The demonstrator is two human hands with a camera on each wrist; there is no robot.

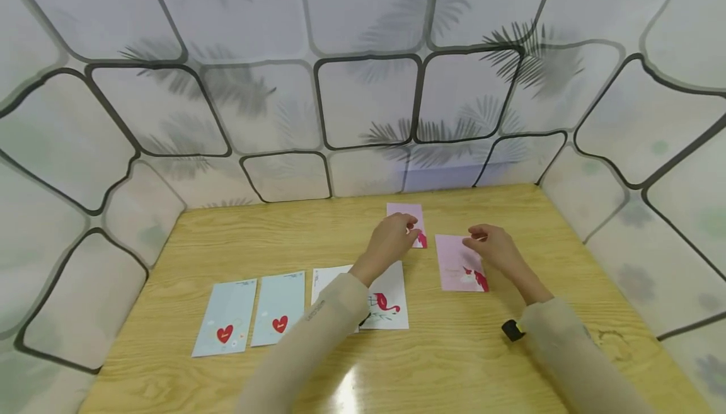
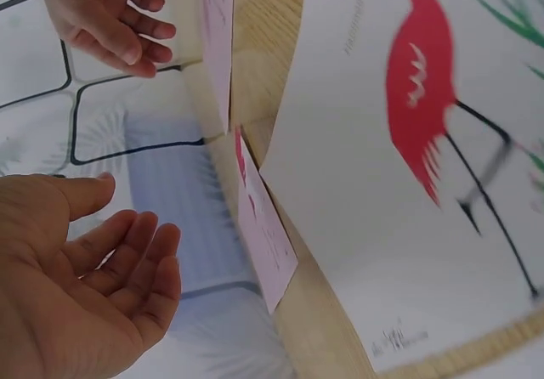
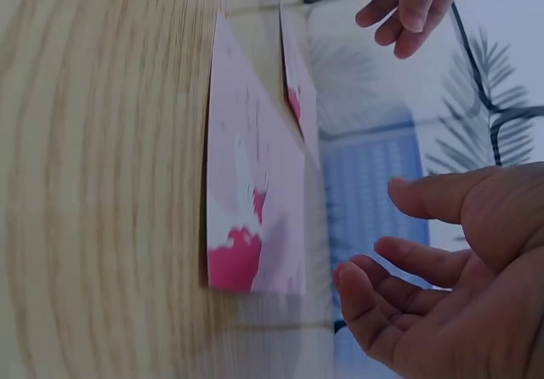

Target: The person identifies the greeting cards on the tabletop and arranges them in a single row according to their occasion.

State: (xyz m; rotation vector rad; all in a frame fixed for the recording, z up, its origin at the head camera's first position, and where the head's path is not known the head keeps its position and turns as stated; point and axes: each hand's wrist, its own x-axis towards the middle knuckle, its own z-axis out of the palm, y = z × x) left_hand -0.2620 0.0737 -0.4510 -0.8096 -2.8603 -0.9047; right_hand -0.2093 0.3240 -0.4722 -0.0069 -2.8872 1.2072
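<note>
Two pink cards with red and white pictures lie on the table. My left hand (image 1: 392, 239) hovers over the farther pink card (image 1: 404, 208), hiding part of it; its fingers are loosely bent and hold nothing. At the upper right edge of the nearer pink card (image 1: 452, 261) is my right hand (image 1: 498, 250), also with relaxed fingers around nothing. The right wrist view shows that pink card (image 3: 255, 149) lying flat, apart from the right hand (image 3: 450, 277). In the left wrist view, the left hand (image 2: 93, 277) is clear of the farther pink card (image 2: 268, 239).
A white card with a red flamingo (image 1: 392, 285) lies below my left forearm, beside another white card (image 1: 324, 277) partly covered by the sleeve. Two light blue cards with red hearts, one far left (image 1: 229, 304) and one beside it (image 1: 282, 297), lie left. Patterned fabric walls (image 1: 363, 105) enclose the wooden table.
</note>
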